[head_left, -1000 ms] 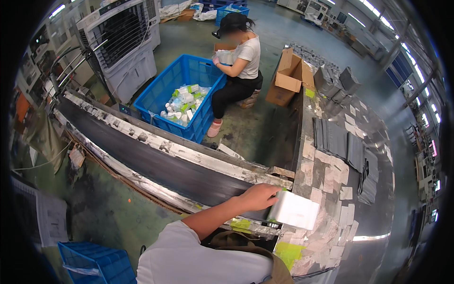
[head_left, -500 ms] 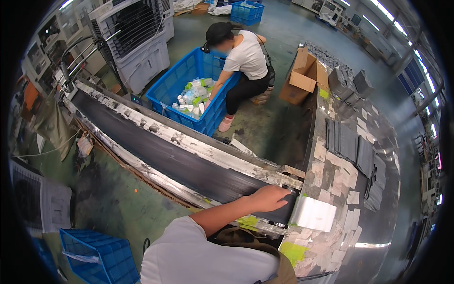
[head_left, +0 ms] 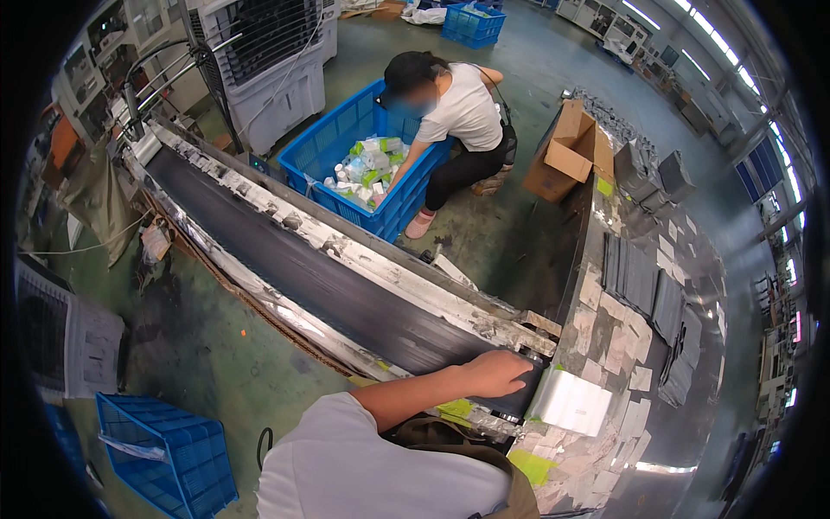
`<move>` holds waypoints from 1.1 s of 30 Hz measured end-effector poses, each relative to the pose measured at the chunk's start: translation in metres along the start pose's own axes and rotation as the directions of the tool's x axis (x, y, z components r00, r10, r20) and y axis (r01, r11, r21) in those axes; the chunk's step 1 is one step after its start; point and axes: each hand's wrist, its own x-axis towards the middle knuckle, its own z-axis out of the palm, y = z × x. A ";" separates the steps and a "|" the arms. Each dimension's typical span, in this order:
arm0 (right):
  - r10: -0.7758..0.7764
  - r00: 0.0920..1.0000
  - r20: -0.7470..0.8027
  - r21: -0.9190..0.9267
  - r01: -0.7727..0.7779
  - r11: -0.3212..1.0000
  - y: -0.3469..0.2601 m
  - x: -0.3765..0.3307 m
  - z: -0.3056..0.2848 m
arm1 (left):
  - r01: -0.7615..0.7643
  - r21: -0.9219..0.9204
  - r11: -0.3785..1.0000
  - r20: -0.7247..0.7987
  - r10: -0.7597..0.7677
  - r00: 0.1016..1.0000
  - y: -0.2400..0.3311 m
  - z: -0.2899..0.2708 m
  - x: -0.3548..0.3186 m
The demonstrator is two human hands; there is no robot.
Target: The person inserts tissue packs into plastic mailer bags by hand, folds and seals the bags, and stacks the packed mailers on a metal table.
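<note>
My left hand (head_left: 499,374) rests over the near end of a dark conveyor belt (head_left: 389,324), back upward and fingers curled in. Anything under or inside the fingers is hidden. Just to its right, a glossy white sheet or stack of film (head_left: 572,402) lies on the worn worktable (head_left: 540,437). My left forearm crosses in front of me from a light grey sleeve (head_left: 380,463). My right hand is not in view.
Beyond the belt, a co-worker (head_left: 467,108) reaches into a large blue crate (head_left: 346,117) of small bottles or packs. An open cardboard box (head_left: 558,164) stands at the table's far end. Flat grey stacks (head_left: 629,272) lie on the table; another blue crate (head_left: 173,454) sits at lower left.
The whole view has shifted slightly. My left hand stays at the belt's end, its fingers still curled. The co-worker's head has turned down a little more over the crate.
</note>
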 end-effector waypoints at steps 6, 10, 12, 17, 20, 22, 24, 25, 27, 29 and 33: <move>-0.005 1.000 0.001 -0.028 0.005 1.000 -0.002 -0.001 -0.003 | -0.069 -0.015 0.998 -0.122 0.066 0.990 -0.011 0.013 -0.003; -0.004 1.000 0.002 -0.039 0.004 0.999 -0.002 -0.002 -0.003 | -0.065 0.013 0.998 -0.081 0.065 0.995 -0.012 0.016 -0.002; -0.005 1.000 0.004 -0.043 0.005 0.999 -0.002 -0.001 -0.002 | -0.009 0.038 0.999 0.032 0.008 0.999 -0.010 0.016 -0.001; 0.007 1.000 -0.006 -0.053 -0.007 0.999 0.000 -0.006 -0.001 | -0.029 0.048 0.998 0.051 0.027 0.998 -0.010 0.019 0.000; 0.012 1.000 -0.007 -0.057 -0.012 0.998 0.002 -0.008 0.000 | -0.028 0.052 0.998 0.068 0.025 0.997 -0.008 0.019 0.001; 0.016 1.000 -0.008 -0.060 -0.016 0.998 0.003 -0.009 0.001 | -0.025 0.048 0.999 0.078 0.021 0.997 -0.007 0.021 0.001; 0.020 1.000 -0.009 -0.065 -0.021 0.998 0.005 -0.010 0.001 | -0.035 0.046 0.998 0.039 0.033 0.999 -0.008 0.025 0.000; 0.022 1.000 -0.010 -0.068 -0.022 0.997 0.005 -0.011 0.001 | -0.036 0.046 0.998 0.040 0.034 0.999 -0.010 0.028 0.000; 0.024 1.000 -0.011 -0.074 -0.025 0.997 0.007 -0.012 0.000 | -0.078 0.079 0.994 0.040 0.075 0.996 -0.013 0.032 -0.001; 0.033 0.999 -0.015 -0.083 -0.034 0.996 0.010 -0.015 -0.003 | -0.084 0.066 0.994 0.078 0.079 0.994 -0.013 0.019 0.001; 0.031 0.999 -0.028 -0.098 -0.034 0.995 0.013 -0.010 -0.012 | 0.005 0.048 0.999 -0.178 0.003 0.984 -0.024 -0.033 0.018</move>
